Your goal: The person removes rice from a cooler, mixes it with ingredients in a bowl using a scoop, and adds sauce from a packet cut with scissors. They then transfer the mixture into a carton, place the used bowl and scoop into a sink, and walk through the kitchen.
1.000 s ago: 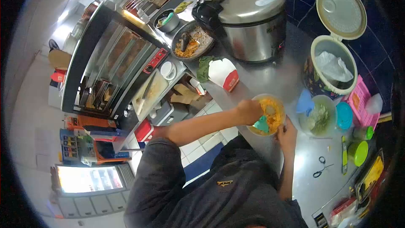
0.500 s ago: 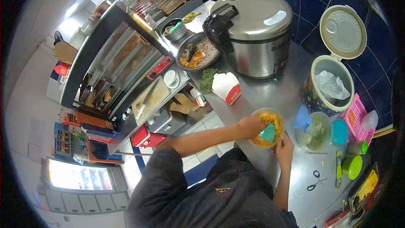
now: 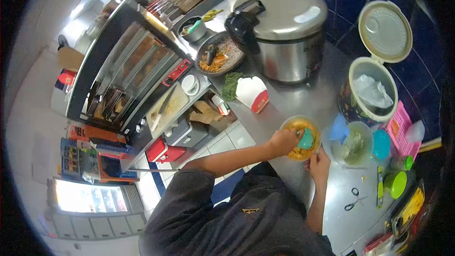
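On the surface (image 3: 303, 99), the left hand (image 3: 284, 141) has its grip closed on a spatula (image 3: 307, 139) in the bowl (image 3: 290, 124); the right hand (image 3: 320, 165) clasps its rim.

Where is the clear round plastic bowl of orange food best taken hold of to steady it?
Grip the clear round plastic bowl of orange food by its outer wall and rim on the side nearest the person, where the right hand rests. The left hand holds a teal plastic spatula inside it from the left, and a second clear bowl crowds its right side.
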Tool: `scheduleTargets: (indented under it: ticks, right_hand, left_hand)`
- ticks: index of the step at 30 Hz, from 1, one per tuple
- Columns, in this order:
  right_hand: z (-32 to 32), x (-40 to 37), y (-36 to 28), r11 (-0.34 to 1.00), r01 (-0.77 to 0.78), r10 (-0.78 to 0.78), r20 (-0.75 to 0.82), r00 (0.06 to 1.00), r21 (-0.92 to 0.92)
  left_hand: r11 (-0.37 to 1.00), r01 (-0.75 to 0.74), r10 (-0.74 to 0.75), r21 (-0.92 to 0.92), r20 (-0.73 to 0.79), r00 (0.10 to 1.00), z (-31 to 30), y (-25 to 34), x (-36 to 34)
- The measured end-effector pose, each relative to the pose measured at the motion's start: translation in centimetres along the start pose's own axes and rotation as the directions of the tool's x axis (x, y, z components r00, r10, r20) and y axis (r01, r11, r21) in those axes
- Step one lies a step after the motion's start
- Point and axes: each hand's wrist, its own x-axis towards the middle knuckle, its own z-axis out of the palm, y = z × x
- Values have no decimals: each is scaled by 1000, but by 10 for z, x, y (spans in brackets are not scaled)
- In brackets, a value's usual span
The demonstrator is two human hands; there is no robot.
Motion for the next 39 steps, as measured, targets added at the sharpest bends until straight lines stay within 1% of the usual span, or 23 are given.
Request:
scheduleTargets:
  ticks: [2,4,5,7,9,10,12,13,15,16,18,19,21,22,23,26,27,29,30,32,36,38,39]
  right_hand:
    - [-1,2,7,1000,12,-12,-15,1000,-12]
    - [-8,-2,11,999,-35,36,-43,998,16]
    - [-7,-1,5,995,-75,79,-56,995,68]
    - [-10,-5,-7,998,-57,58,-42,997,31]
    - [-10,-4,-13,989,-151,150,-19,988,-10]
    - [-10,-6,-10,982,-189,189,-26,982,-4]
    - [-11,-4,-7,984,-158,156,31,987,84]
    - [-10,-3,-6,982,-164,163,12,987,96]
    - [-9,-5,-4,991,-111,112,-7,994,68]
    - [-9,-6,-2,990,-118,119,-9,993,71]
    - [-9,-4,0,983,-155,157,-19,987,98]
    - [-9,-3,0,983,-155,158,-26,987,100]
    - [-6,-6,-1,980,-140,149,-51,988,145]
    - [-6,-3,-1,979,-139,148,-52,988,148]
    - [-6,-2,-1,983,-126,135,-60,989,133]
    - [-2,-5,-8,986,-121,128,-57,990,117]
    - [0,-5,-11,984,-123,132,-63,989,132]
    - [-2,-9,-11,985,-134,140,-55,989,114]
    - [-3,-10,-10,985,-146,152,-58,987,97]
    - [-1,-5,-6,984,-149,157,-80,984,94]
    - [6,-4,-2,982,-135,147,-84,986,135]
    - [1,-5,-3,973,-155,164,-38,986,173]
    - [-1,-3,-2,960,-170,177,-12,984,222]
  left_hand:
    - [995,-99,95,22,128,987,6,-14,7]
    - [991,-137,131,3,258,957,-40,-20,1]
    - [975,-221,220,-6,125,967,-41,-26,-1]
    - [963,-233,204,137,200,958,-27,-27,6]
    - [971,-150,124,188,143,982,4,-27,10]
    - [971,-173,145,167,172,975,-5,-16,3]
    - [956,47,-28,291,-69,997,-31,-4,3]
    - [955,25,-6,296,-63,998,-29,-1,5]
    - [945,122,-92,304,-112,990,-18,7,6]
    - [946,115,-87,304,-105,991,-10,8,6]
    - [982,-45,55,185,-49,997,2,5,12]
    - [981,-51,62,186,-50,997,-10,-1,17]
    - [941,-316,278,124,251,927,-51,-22,16]
    - [936,-333,282,113,324,903,-82,-19,17]
    - [935,-337,284,113,330,900,-78,-18,17]
    - [932,-99,-40,348,372,927,-37,-4,21]
    - [934,-89,-49,346,371,927,-39,3,20]
    - [922,54,-54,384,-10,998,-49,12,20]
    - [920,36,-38,390,-4,999,-49,12,20]
    - [930,109,-85,352,-83,993,-43,14,15]
    - [964,103,-100,244,-25,995,-7,-5,24]
    - [990,-137,128,40,171,977,-27,-20,19]
    - [990,-135,126,43,173,977,-46,-23,20]
